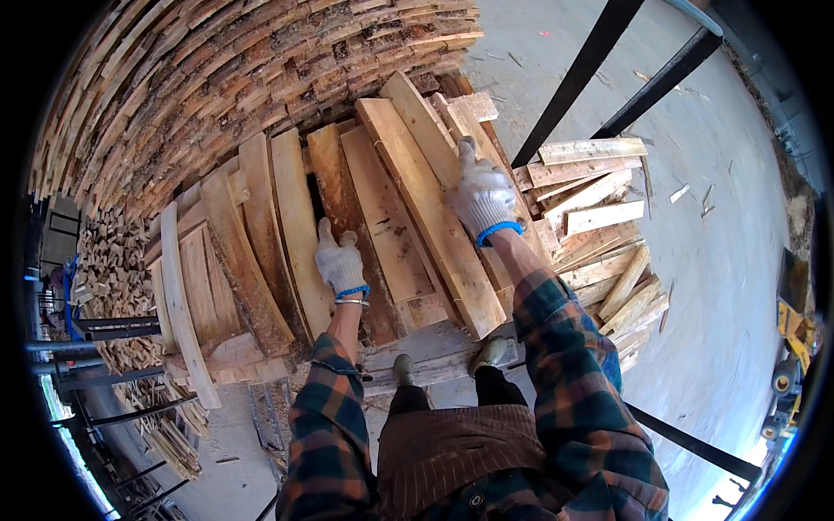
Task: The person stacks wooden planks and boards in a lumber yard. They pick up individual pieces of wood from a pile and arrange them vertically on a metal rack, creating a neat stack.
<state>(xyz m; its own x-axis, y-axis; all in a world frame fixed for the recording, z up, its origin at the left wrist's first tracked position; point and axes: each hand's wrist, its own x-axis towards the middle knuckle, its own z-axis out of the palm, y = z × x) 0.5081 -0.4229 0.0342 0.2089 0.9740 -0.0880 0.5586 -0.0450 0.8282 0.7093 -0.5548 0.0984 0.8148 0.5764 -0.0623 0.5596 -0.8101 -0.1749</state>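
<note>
Both my hands wear white knit gloves with blue cuffs. My left hand [338,259] lies flat on a dark brown plank [339,187] in a layer of rough wooden boards in front of me. My right hand [480,196] grips the edge of a long pale plank [426,204] that lies slanted over the other boards; its near end reaches toward my feet. My plaid sleeves come in from the bottom of the picture.
A high stack of sawn planks [217,78] rises behind the boards. Shorter loose boards [599,217] lie piled at the right on a concrete floor [721,286]. Black metal bars [599,52] cross at upper right. More wood offcuts [113,278] sit at the left by metal racks.
</note>
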